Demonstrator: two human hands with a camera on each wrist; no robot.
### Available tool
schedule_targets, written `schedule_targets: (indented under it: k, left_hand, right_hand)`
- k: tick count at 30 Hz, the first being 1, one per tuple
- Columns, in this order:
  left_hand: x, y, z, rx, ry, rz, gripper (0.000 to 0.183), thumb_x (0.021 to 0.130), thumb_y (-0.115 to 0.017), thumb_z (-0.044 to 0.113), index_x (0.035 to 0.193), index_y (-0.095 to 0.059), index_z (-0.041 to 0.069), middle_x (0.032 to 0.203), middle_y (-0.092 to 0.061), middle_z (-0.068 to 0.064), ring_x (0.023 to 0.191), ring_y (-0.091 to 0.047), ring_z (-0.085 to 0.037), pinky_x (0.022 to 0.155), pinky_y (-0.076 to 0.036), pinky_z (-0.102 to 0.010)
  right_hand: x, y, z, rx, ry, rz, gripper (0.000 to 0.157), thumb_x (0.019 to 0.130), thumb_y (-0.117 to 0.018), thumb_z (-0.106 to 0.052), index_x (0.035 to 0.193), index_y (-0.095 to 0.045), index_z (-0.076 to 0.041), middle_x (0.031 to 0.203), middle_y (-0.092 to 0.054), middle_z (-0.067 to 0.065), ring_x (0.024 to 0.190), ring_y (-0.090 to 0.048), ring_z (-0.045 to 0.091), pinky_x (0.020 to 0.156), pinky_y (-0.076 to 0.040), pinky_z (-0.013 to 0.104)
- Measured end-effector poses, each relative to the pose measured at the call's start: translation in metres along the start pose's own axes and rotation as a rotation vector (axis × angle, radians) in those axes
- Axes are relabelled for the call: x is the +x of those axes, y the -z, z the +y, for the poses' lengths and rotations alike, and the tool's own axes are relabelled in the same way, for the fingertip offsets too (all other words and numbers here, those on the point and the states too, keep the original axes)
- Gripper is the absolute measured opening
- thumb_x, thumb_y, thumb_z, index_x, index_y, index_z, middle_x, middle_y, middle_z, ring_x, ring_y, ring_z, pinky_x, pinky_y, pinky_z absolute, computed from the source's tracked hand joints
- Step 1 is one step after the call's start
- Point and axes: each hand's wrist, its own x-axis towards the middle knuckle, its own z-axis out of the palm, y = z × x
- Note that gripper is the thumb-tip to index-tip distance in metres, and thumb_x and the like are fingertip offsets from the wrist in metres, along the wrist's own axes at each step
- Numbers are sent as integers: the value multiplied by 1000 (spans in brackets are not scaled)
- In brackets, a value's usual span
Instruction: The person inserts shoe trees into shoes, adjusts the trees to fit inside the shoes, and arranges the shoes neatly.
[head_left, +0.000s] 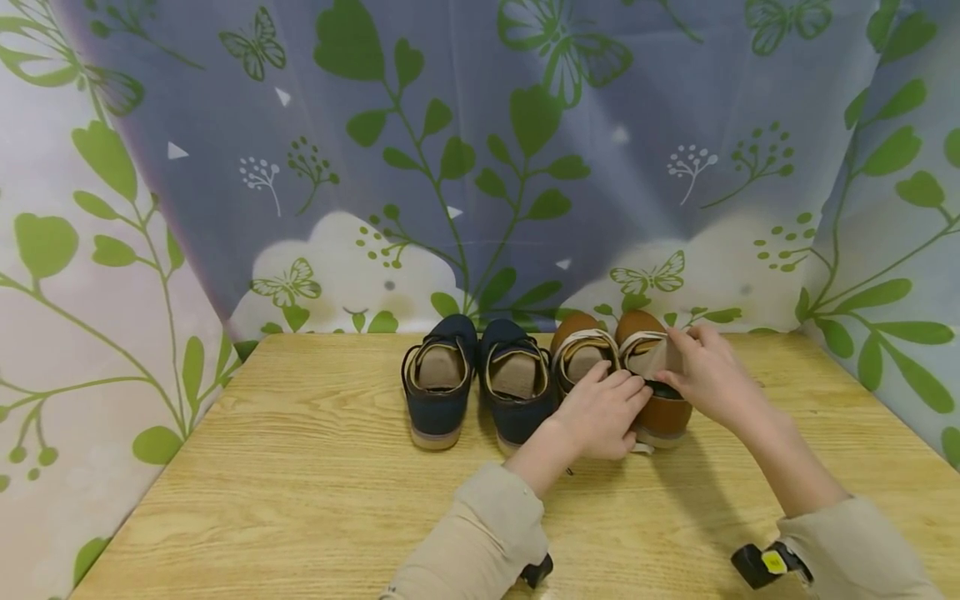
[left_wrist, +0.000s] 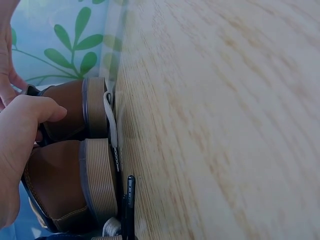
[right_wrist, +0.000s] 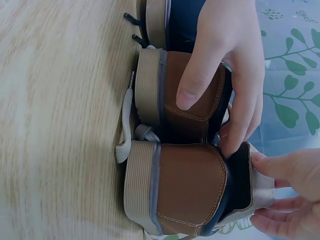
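My right hand (head_left: 712, 375) pinches a beige insole-like piece (head_left: 654, 360) at the opening of the right brown shoe (head_left: 664, 419). The piece (right_wrist: 261, 192) stands raised at the shoe's mouth, over a dark interior; its lower end is hidden. My left hand (head_left: 603, 412) lies across the heels of the two brown shoes. In the right wrist view its fingers reach to the right shoe's collar, with one fingertip at the rim. Its thumb (right_wrist: 187, 97) is stretched out over the heel of the left brown shoe (right_wrist: 175, 120). Whitish laces (head_left: 587, 336) cross that shoe.
A pair of dark blue shoes, the left one (head_left: 435, 412) and the right one (head_left: 519, 417), stands left of the brown pair, toes toward the patterned cloth (head_left: 525, 242). A lace end (left_wrist: 114, 130) lies by the brown soles on the wooden table (head_left: 300, 475).
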Motion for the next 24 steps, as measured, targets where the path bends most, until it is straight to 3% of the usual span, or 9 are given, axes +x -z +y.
schedule_targets:
  k: [24]
  left_hand:
    - [1,0,0,-11,7,-14,60,91,-45,50,144,-35,25,142,-36,9,129,-31,-10,109,-18,-38]
  right_hand:
    - [3,-6,0,3,-26,6,64,84,-69,-15,132,-39,14,115,-38,39,99,-44,53,79,-41,58]
